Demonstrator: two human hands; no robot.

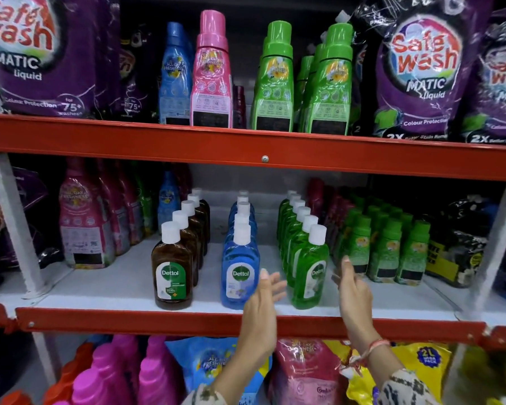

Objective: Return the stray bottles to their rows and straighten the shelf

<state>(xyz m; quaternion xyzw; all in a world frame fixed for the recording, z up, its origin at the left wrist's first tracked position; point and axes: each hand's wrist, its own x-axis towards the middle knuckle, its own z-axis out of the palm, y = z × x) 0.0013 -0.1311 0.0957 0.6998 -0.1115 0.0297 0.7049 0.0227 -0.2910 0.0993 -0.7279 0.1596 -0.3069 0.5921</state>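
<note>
Three rows of white-capped Dettol bottles run front to back on the middle shelf: a brown row, a blue row and a green row. My left hand is open, fingers spread, just left of the front green bottle and in front of the blue one, touching neither clearly. My right hand is open too, raised just right of the green row. Both hands flank the front green bottle and hold nothing.
Small green bottles stand right of the green row, pink bottles to the left. The upper shelf carries blue, pink and green softener bottles between purple Safewash pouches. Red shelf beams cross above and below; pouches fill the bottom shelf.
</note>
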